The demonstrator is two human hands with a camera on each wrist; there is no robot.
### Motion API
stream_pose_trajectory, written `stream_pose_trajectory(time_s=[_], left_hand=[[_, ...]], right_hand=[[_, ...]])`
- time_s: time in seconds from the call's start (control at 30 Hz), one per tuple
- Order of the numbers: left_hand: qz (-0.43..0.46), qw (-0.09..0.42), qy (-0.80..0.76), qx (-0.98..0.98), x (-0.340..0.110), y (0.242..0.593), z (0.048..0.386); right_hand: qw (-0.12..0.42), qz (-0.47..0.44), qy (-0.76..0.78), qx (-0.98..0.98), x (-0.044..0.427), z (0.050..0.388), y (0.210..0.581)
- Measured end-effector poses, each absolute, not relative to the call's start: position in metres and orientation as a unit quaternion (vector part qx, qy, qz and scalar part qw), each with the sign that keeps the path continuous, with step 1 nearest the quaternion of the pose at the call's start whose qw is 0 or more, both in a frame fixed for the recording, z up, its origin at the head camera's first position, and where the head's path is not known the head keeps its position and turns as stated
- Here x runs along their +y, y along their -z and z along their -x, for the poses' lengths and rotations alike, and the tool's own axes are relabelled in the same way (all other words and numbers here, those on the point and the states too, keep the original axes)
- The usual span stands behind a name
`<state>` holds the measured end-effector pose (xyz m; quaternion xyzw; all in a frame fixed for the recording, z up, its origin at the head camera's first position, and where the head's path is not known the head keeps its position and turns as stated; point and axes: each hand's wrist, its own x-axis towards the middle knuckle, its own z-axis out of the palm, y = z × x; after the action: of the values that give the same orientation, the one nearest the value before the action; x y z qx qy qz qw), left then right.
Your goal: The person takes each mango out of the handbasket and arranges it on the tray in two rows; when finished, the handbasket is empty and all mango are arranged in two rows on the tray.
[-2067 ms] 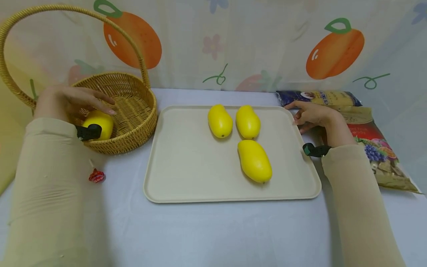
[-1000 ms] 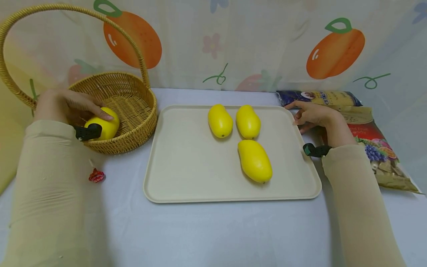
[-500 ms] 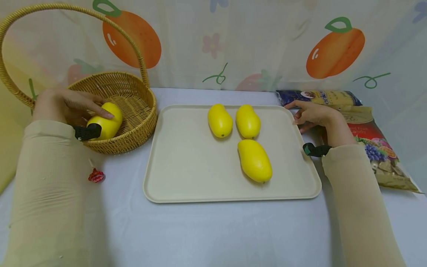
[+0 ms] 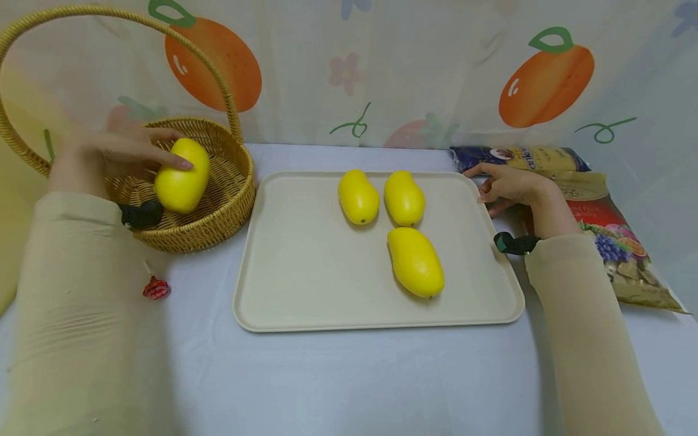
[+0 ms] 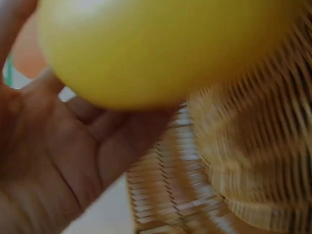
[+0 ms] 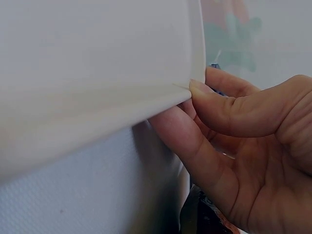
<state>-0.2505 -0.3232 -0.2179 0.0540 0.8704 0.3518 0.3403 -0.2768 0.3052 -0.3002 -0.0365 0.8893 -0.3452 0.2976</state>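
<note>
My left hand (image 4: pixel 128 151) grips a yellow mango (image 4: pixel 185 178) over the wicker basket (image 4: pixel 226 209) at the left. Seen from the left wrist, that mango (image 5: pixel 146 53) lies between thumb and fingers, with woven basket wall (image 5: pixel 253 146) beyond it. On the beige tray (image 4: pixel 305 254) rest a mango (image 4: pixel 358 197) at the back, a second mango (image 4: pixel 405 198) beside it and a third mango (image 4: pixel 416 262) in front. At the tray's far right corner, my right hand (image 4: pixel 515 188) pinches the rim; the right wrist view has thumb and fingers (image 6: pixel 185 139) around the tray edge (image 6: pixel 122 114).
The basket's tall handle (image 4: pixel 218 72) arches above my left hand. A red-wrapped lollipop (image 4: pixel 156 287) lies in front of the basket. Right of the tray are a candy bag (image 4: pixel 616 242) and a blue and yellow packet (image 4: pixel 523 158). A fruit-print curtain (image 4: pixel 425 72) hangs behind.
My left hand has taken hold of the mango in the basket and raised it, shifting it slightly right. The right hand stays at the tray corner, and the tray's mangoes have not moved.
</note>
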Motion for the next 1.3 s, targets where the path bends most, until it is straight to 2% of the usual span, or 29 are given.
stream_pose_trajectory(time_s=[0.13,0.27,0.63,1.1,1.3], left_hand=[[-0.069,0.294,-0.392,0.869,-0.344,0.234,0.285],[-0.095,0.253,-0.435,0.859,-0.32,0.216,0.274],[-0.169,0.207,-0.521,0.81,-0.268,0.193,0.256],[-0.169,0.206,-0.515,0.815,-0.211,0.188,0.233],[-0.162,0.221,-0.517,0.811,-0.192,0.193,0.227]], right_hand=[[0.298,0.035,0.346,0.889,0.306,0.277,0.3],[0.298,0.032,0.347,0.889,0.305,0.277,0.3],[0.298,0.032,0.348,0.888,0.302,0.275,0.299],[0.295,0.032,0.344,0.891,0.303,0.276,0.301],[0.295,0.033,0.341,0.892,0.303,0.276,0.3]])
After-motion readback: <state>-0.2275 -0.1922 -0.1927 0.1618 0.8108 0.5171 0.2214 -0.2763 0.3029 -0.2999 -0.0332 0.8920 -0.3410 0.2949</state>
